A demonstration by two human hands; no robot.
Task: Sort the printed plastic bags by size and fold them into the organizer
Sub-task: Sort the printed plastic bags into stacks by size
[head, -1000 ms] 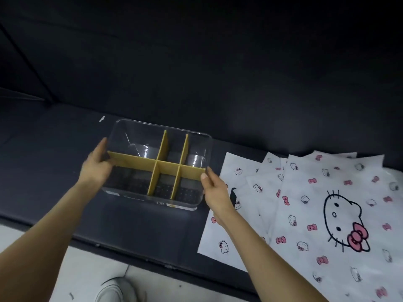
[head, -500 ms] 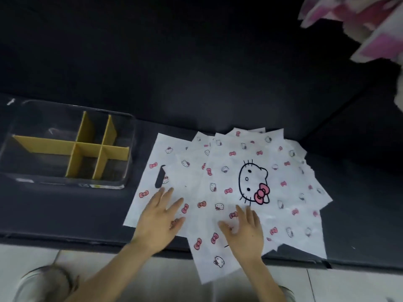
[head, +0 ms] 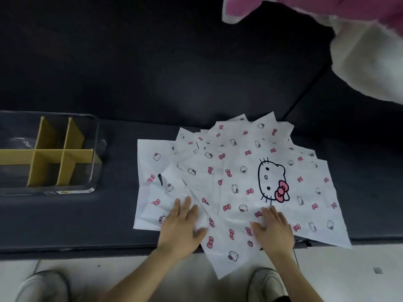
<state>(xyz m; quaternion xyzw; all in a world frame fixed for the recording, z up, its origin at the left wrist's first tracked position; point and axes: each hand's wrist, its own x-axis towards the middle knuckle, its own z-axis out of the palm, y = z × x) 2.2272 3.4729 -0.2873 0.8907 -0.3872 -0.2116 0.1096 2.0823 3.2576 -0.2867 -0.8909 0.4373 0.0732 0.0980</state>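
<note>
White printed plastic bags [head: 239, 171] lie fanned in an overlapping pile at the front edge of the dark counter [head: 65, 219], right of middle, with some corners hanging over it. Left hand [head: 181, 227] and right hand [head: 274, 232] both rest flat on the pile's near part, fingers straight and spread (gripping nothing). Clear organizer [head: 96, 149] with yellow dividers [head: 48, 153] sits well apart, toward the left edge.

Both the left hand [head: 182, 226] and right hand [head: 273, 228] lay flat on the fanned printed bags [head: 237, 177] (the organizer [head: 92, 153] stood well apart).
</note>
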